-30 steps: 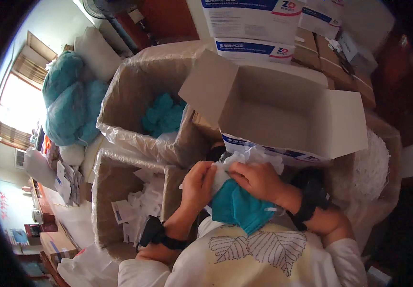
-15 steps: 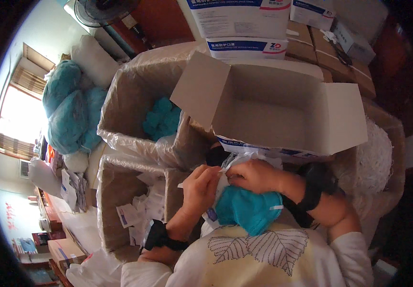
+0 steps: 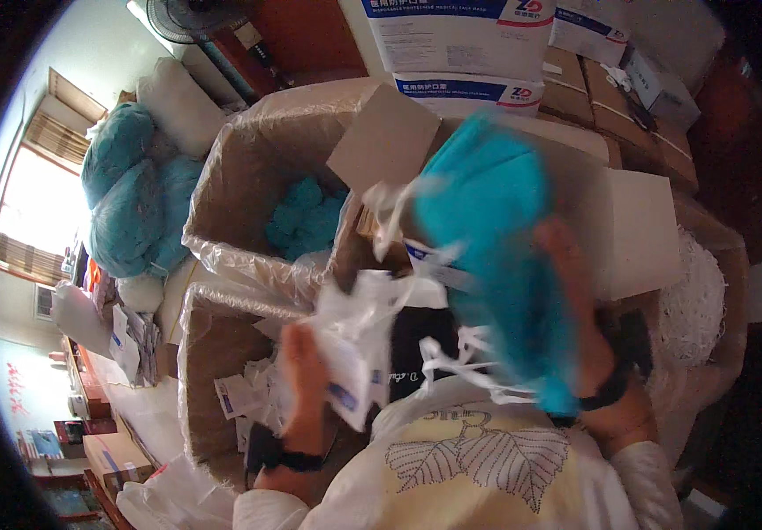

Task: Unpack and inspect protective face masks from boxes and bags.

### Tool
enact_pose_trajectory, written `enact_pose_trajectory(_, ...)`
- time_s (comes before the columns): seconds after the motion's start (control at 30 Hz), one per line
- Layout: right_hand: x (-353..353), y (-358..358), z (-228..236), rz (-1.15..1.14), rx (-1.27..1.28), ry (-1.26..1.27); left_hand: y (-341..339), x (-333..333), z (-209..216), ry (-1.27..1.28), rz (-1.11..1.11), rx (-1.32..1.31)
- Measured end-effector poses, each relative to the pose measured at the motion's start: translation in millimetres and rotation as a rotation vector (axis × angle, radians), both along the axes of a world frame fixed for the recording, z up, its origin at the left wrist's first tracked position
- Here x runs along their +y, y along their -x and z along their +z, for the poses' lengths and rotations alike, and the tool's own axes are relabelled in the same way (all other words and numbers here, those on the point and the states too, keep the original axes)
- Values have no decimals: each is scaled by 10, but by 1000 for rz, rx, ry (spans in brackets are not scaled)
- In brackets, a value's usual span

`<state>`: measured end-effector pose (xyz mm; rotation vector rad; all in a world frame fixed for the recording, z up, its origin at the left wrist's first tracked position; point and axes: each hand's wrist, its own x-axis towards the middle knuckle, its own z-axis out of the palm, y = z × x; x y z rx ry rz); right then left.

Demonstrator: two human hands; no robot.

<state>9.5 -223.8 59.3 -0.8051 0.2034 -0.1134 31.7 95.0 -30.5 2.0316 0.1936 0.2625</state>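
Observation:
My right hand [image 3: 566, 274], smeared by motion, grips teal face masks [image 3: 487, 190] with white straps hanging loose. They are raised over the near side of an open white carton [image 3: 641, 234] and hide much of its inside. At least two teal pieces seem to be in the bunch, but the blur hides how many. Lower left, my left hand [image 3: 303, 367] is closed on a crumpled white plastic pouch [image 3: 350, 362] with a blue printed patch. That hand is beside the lined box of white wrappers [image 3: 288, 389], apart from the right one.
A plastic-lined box [image 3: 261, 256] with teal masks [image 3: 306, 216] stands at left. White strands fill another box [image 3: 694, 300] at right. Stacked cartons [image 3: 460, 44] rise behind. Bulging teal bags [image 3: 125, 199] lie far left, below a fan [image 3: 191, 18].
My hands have parted. The right has lifted the teal masks up and forward from my lap toward the carton; the left has moved left and down with the white pouch.

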Motion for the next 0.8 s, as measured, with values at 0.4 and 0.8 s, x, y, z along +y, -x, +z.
enact_pose_trajectory(0.4, -315, 87, 394, 13, 129, 42, -113, 2196, 10, -745, 98, -31)
enact_pose_trajectory(0.8, -191, 247, 634, -64, -291, 1290, -370, -1317, 1309, 695, -1096, 202)
